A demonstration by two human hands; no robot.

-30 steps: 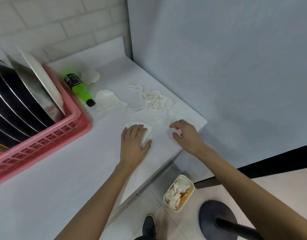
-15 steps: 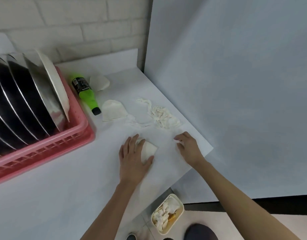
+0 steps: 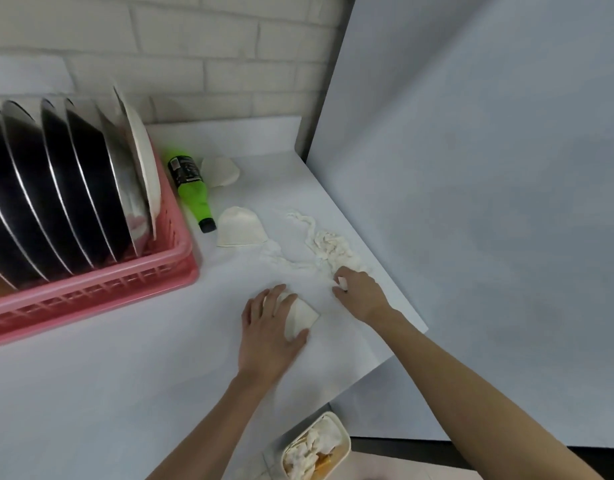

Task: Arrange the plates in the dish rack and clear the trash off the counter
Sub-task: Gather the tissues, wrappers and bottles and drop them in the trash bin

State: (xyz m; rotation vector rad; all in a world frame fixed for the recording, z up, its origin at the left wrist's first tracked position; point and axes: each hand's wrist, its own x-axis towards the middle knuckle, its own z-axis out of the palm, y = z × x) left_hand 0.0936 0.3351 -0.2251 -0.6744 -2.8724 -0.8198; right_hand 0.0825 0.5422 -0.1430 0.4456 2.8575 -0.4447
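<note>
A bin (image 3: 316,448) on the floor holds crumpled trash. On the bench (image 3: 91,375), the left hand (image 3: 267,327) lies flat, fingers spread, on a folded napkin (image 3: 300,317). The right hand (image 3: 362,294) pinches a white scrap (image 3: 341,281) beside shredded tissue (image 3: 328,245). Beyond, a green bottle (image 3: 191,192) lies beside the pink dish rack (image 3: 125,289), where plates (image 3: 73,188) stand on edge.

Your counter (image 3: 91,393) held a pink dish rack (image 3: 125,292); right of it lay a green bottle (image 3: 191,192), paper scraps (image 3: 241,226), shredded tissue (image 3: 328,247).

Bottle label (image 3: 185,169) text illegible
</note>
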